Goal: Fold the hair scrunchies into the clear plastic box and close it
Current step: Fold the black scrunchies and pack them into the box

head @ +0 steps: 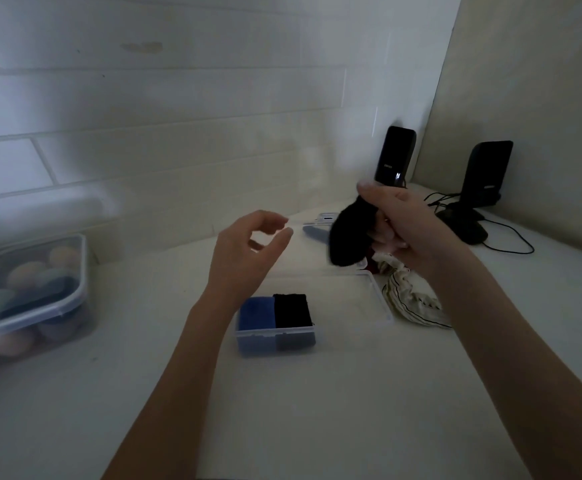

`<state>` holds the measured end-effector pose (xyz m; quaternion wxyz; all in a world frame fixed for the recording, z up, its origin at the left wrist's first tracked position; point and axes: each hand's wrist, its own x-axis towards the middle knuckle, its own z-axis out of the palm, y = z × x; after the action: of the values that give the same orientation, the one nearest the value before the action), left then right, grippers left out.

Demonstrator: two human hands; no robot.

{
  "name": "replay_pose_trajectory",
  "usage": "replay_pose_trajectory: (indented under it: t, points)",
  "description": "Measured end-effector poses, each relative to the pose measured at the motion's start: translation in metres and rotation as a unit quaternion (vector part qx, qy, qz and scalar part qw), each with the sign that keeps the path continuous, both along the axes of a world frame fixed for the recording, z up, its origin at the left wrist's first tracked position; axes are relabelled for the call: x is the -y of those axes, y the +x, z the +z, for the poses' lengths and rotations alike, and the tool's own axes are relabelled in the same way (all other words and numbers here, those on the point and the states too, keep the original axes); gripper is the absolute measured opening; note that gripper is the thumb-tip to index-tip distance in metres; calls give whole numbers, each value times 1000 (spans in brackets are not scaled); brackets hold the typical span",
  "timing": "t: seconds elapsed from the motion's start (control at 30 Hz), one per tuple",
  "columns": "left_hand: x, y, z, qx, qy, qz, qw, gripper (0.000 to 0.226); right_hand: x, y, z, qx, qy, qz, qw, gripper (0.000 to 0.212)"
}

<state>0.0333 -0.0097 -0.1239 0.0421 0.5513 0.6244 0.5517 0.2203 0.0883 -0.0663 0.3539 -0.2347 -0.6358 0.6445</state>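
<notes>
White worktop (317,410), open clear box (317,306) in the middle. Right hand (410,230) is raised over it, fingers clamped round a black scrunchie (350,237). Left hand (248,258) hovers alongside, fingers curled loose, gripping nothing.

Dim, bluish light, soft overall focus, wide-angle bending at the edges, dark things losing detail

A dim corner of a home, likely a bedroom or dressing nook. A white table (317,410) runs into a corner between a white brick-pattern wall (144,133) and a plain beige wall (542,81). Two small black speakers (395,155) with trailing cables (511,237) stand at the far right corner; a lidded tub of pastel makeup sponges (29,292) sits at the left edge.
</notes>
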Motion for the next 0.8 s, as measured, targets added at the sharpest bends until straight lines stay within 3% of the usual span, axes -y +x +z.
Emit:
replay_pose_trajectory:
  t: [0.13, 0.27, 0.43, 0.57, 0.8]
  points:
    - [3, 9, 8, 107, 0, -159, 981, 30, 13, -11, -12, -29, -13, -7, 999, 32]
    - [4, 16, 11, 121, -63, -241, 961, 36, 22, -24, -26, -47, -28, 3, 998, 28]
    - [4, 17, 10, 165, -109, -244, 949, 27, 24, -23, -34, -56, -12, 27, 998, 15]
    - [2, 19, 7, 177, -125, -196, 956, 27, 23, -20, -38, -6, 32, -20, 999, 26]
    - [1, 17, 6, 170, -136, -167, 962, 26, 28, -19, -43, 101, 110, -24, 989, 13]
